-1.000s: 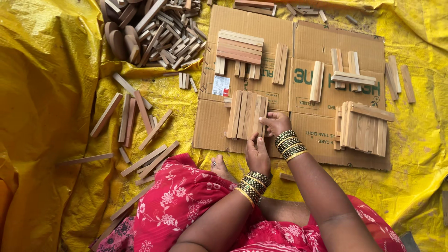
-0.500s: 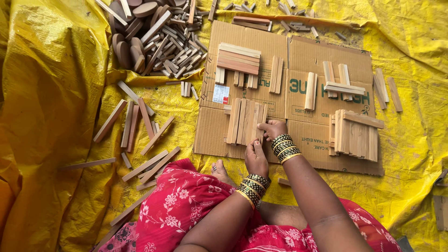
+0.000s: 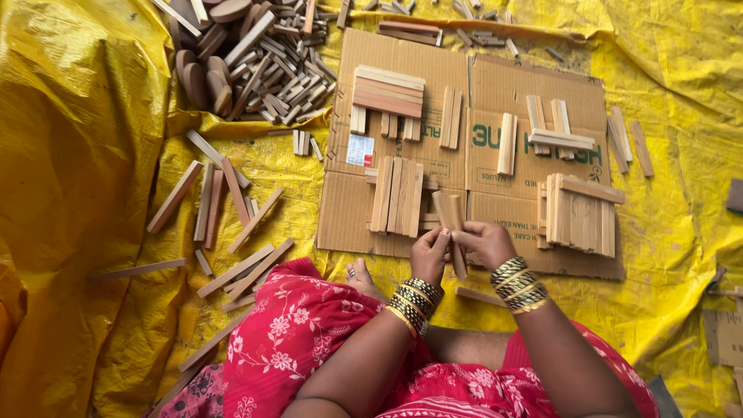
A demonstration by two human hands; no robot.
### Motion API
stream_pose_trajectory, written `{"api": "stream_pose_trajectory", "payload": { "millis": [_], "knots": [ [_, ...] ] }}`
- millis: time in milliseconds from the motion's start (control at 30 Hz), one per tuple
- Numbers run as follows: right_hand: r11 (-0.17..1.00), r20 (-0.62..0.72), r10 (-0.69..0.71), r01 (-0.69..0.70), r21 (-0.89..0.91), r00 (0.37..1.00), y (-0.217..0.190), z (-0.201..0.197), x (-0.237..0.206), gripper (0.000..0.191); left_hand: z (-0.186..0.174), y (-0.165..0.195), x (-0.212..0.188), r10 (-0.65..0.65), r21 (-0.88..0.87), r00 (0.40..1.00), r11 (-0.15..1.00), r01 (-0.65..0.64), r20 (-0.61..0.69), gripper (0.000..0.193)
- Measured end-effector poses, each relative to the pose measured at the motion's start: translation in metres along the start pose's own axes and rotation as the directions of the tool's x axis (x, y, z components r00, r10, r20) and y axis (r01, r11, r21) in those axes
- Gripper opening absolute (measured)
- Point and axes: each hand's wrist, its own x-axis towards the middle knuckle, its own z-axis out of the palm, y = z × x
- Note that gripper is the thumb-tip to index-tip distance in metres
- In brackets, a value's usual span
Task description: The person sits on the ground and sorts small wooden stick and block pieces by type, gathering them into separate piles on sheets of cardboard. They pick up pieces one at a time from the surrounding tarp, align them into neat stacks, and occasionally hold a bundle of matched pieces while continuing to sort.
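Note:
My left hand and my right hand are together over the near edge of a flattened cardboard sheet. Both grip a couple of short wooden slats, held upright and slightly tilted. Just left of them a row of slats lies side by side on the cardboard. Both wrists wear stacks of gold and dark bangles. I sit cross-legged in a red floral garment, one bare foot showing.
More slat groups lie on the cardboard: a flat stack at the back, a panel at the right, crossed pieces. A heap of wood offcuts sits at back left. Loose slats scatter on the yellow tarp.
My hands lifted off the slat row and moved a little right, and now hold slats upright between them. The camera view shifted, showing more of the offcut heap.

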Motion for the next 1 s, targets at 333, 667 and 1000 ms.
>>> {"api": "stream_pose_trajectory", "payload": {
  "millis": [333, 667, 1000],
  "knots": [
    [0.946, -0.024, 0.042, -0.032, 0.321, 0.999, 0.030, -0.026, -0.020, 0.037, 0.002, 0.001, -0.003, -0.142, 0.009, 0.975, 0.990, 0.142, 0.170, 0.030],
    [0.938, -0.010, -0.011, 0.013, 0.346, 1.000, 0.032, -0.024, -0.021, 0.034, -0.001, 0.005, -0.005, -0.102, 0.113, 0.975, 0.990, 0.081, 0.196, 0.039],
    [0.869, 0.020, -0.008, -0.003, 0.495, 1.000, 0.033, -0.026, -0.021, 0.033, 0.002, 0.005, -0.008, -0.153, -0.032, 0.972, 0.986, 0.161, 0.179, 0.035]
  ]
}}
